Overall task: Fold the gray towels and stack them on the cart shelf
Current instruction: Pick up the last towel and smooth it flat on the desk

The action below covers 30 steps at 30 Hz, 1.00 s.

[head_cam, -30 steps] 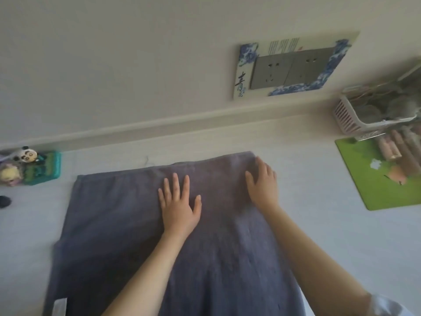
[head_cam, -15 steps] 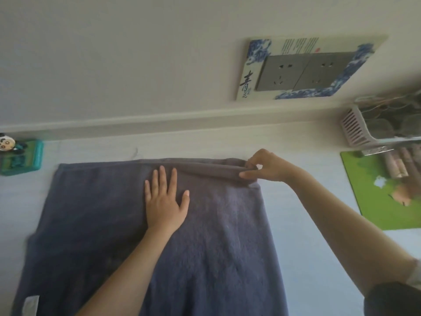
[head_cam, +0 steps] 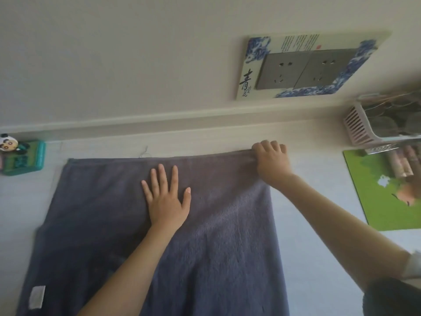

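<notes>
Towel-straightening is the step I judge to be in hand: the gray towel (head_cam: 205,236) lies spread flat on the pale tabletop (head_cam: 319,224), its far edge running parallel to the wall and just short of it, its near end running out of view below. My left hand (head_cam: 167,199) lies palm down on the cloth near the middle of the far half, fingers straight and spread, pinning it. My right hand (head_cam: 271,163) is at the far right corner of the towel, fingers curled over the hem and gripping it, so that the far edge looks taut and straight between that corner and the far left one. A small white label (head_cam: 37,296) shows on the towel's near left part. No fold is made in the part I can see, and the cart shelf is nowhere in view, so I reckon the task is at an early stage for this towel. The next move, as I judge it, calls for keeping hold of that corner, taking the opposite corner with the other hand, and bringing edge to edge squarely, since a skewed start would give a crooked fold. Off to the far left a panda figure (head_cam: 8,142) stands by a green box (head_cam: 25,158); to the right lies a green mat (head_cam: 387,201), with a slatted pink basket (head_cam: 360,128) just beyond it, and a socket plate (head_cam: 305,69) is on the wall.
</notes>
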### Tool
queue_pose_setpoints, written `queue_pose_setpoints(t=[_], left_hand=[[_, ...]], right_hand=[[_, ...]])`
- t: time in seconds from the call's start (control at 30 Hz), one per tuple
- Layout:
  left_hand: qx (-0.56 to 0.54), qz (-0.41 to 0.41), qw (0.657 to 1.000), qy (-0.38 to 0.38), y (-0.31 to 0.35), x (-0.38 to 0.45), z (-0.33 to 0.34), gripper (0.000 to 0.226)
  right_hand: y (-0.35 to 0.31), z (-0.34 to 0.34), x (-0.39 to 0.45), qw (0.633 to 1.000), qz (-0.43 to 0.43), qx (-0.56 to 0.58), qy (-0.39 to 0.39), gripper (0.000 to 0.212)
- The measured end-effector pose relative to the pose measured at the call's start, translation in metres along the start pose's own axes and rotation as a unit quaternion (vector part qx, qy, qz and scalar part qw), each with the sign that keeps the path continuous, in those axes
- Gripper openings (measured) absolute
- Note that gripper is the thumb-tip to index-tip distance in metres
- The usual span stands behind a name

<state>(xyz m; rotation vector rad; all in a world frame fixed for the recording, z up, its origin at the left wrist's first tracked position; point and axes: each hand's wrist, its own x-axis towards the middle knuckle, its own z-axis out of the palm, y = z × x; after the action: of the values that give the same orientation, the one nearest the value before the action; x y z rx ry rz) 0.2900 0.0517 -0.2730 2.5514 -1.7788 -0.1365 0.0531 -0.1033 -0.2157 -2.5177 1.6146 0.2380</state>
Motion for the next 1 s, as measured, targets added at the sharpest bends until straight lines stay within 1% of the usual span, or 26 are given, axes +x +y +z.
queue_pose_setpoints(t=[0.03,0.07,0.1,0.13,0.17,0.2,0.23,0.27,0.33,0.4,0.43,0.47,0.53,0.57,0.6,0.67,0.77,0.83,0.87,0.93,1.0], left_hand=[[-0.014,0.004,1.0,0.01,0.004,0.0,-0.001,0.07],[-0.029,0.018,0.999,0.019,0.012,-0.001,-0.003,0.068],[-0.038,0.041,0.998,0.02,0.02,-0.003,-0.003,0.067],[-0.038,0.07,0.997,0.014,0.029,-0.005,-0.003,0.067],[-0.028,0.092,0.995,0.005,0.036,-0.008,-0.001,0.068],[-0.015,0.102,0.995,-0.002,0.04,-0.009,0.001,0.069],[-0.005,0.098,0.995,-0.008,0.04,-0.009,0.003,0.069],[0.005,0.087,0.996,-0.012,0.038,-0.007,0.004,0.069],[0.016,0.066,0.998,-0.014,0.03,-0.002,0.004,0.067],[0.005,0.052,0.998,-0.02,0.026,0.002,0.003,0.066],[-0.006,0.053,0.998,-0.023,0.029,0.001,0.002,0.066],[-0.014,0.061,0.998,-0.026,0.032,-0.002,0.001,0.066],[-0.026,0.104,0.994,-0.031,0.039,-0.014,-0.001,0.065],[-0.021,0.121,0.992,-0.027,0.036,-0.02,-0.001,0.065],[-0.012,0.125,0.992,-0.019,0.028,-0.023,0.001,0.066],[0.001,0.093,0.996,-0.014,0.002,-0.027,0.004,0.067],[0.002,0.017,1.0,-0.021,-0.045,-0.03,0.002,0.07],[-0.007,-0.023,0.999,-0.036,-0.065,-0.029,0.001,0.072],[-0.006,-0.041,0.999,-0.032,-0.088,-0.032,-0.005,0.073],[-0.014,-0.074,0.996,-0.043,-0.1,-0.03,-0.004,0.076],[-0.037,-0.068,0.996,-0.037,-0.107,-0.035,-0.01,0.077]], right_hand=[[-0.012,0.004,-0.007,0.998,0.019,0.031,0.051,0.051],[-0.025,0.01,-0.016,0.992,0.021,0.059,0.108,0.055],[-0.042,0.017,-0.028,0.987,0.004,0.087,0.136,0.054],[-0.058,0.025,-0.04,0.985,-0.029,0.111,0.125,0.05],[-0.072,0.035,-0.054,0.987,-0.062,0.116,0.098,0.049],[-0.079,0.045,-0.065,0.988,-0.086,0.104,0.071,0.052],[-0.078,0.056,-0.075,0.991,-0.087,0.083,0.058,0.056],[-0.071,0.066,-0.079,0.994,-0.065,0.069,0.054,0.059],[-0.051,0.073,-0.08,0.995,0.04,0.068,0.065,0.062],[-0.041,0.071,-0.076,0.985,0.139,0.084,0.054,0.065],[-0.045,0.067,-0.076,0.982,0.161,0.084,0.049,0.065],[-0.052,0.065,-0.076,0.983,0.152,0.084,0.051,0.064],[-0.065,0.066,-0.08,0.991,0.084,0.08,0.063,0.058],[-0.068,0.067,-0.084,0.994,0.045,0.078,0.055,0.056],[-0.069,0.068,-0.087,0.996,0.025,0.075,0.05,0.056],[-0.066,0.072,-0.09,0.995,0.037,0.076,0.053,0.056],[-0.068,0.074,-0.091,0.994,0.063,0.076,0.053,0.056],[-0.062,0.073,-0.089,0.995,0.065,0.071,0.039,0.058],[-0.075,0.068,-0.09,0.995,0.066,0.064,0.035,0.06],[-0.073,0.067,-0.087,0.995,0.086,0.044,-0.006,0.067],[-0.091,0.061,-0.091,0.993,0.109,0.033,-0.012,0.069]])
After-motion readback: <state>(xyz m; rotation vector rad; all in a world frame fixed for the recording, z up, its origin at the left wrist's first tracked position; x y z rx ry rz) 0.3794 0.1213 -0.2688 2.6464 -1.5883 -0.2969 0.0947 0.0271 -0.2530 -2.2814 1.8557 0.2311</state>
